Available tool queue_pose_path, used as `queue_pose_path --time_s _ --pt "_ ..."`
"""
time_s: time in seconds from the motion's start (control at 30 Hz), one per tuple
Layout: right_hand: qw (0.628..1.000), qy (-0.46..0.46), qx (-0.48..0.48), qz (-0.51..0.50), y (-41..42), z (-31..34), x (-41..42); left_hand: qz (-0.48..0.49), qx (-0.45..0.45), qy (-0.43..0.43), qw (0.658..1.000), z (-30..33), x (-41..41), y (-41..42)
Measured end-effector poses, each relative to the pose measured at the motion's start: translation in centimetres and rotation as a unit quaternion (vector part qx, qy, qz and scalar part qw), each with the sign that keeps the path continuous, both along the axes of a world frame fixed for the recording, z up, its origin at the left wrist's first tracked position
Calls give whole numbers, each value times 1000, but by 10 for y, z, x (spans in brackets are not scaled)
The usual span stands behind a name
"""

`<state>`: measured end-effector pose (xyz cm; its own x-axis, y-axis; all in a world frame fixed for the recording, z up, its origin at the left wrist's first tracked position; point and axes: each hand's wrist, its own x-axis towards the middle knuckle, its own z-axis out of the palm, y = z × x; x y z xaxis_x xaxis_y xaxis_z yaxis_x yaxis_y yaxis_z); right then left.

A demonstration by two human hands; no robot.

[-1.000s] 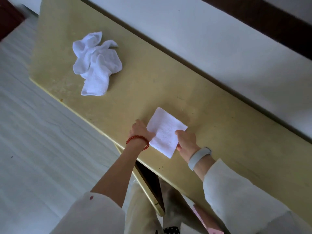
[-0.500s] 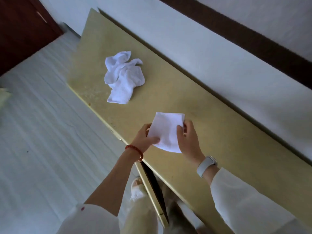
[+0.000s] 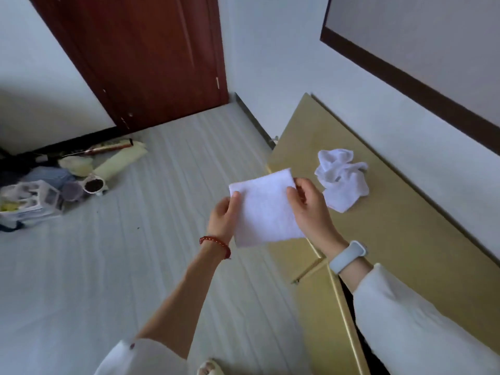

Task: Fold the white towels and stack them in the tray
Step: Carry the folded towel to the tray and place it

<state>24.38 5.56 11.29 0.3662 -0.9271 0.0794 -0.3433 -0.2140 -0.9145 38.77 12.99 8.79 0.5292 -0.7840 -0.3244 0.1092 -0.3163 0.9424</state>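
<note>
Folded towel (image 3: 266, 209), a flat white square, is hanging in the air beyond the worktop (image 3: 405, 239) edge, over the floor. Left hand (image 3: 223, 220) is pinching its left edge and right hand (image 3: 311, 209) its right edge, each grip clamped on cloth. No tray is showing. A crumpled towel (image 3: 342, 182) is lying on the worktop, nearer the right hand.

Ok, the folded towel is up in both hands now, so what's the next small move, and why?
Probably carry the folded towel leftward, clear of the tabletop. Left hand and right hand pinch its sides in the air, no tray is in view, and the crumpled towel waits unfolded.
</note>
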Motion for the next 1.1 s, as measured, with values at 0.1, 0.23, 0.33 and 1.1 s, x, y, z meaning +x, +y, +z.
queue_pose_path --time_s 0.1,0.23,0.33,1.1 --pt "999 33 -16 11 40 -11 97 60 24 -174 983 6 85 50" --pt "992 90 -63 64 92 -10 227 118 115 -308 937 22 196 123" --pt "982 98 -114 112 119 -5 315 146 151 -359 909 28 277 160" --pt "898 -19 -148 415 169 46 1000 427 182 -362 809 78 882 250"
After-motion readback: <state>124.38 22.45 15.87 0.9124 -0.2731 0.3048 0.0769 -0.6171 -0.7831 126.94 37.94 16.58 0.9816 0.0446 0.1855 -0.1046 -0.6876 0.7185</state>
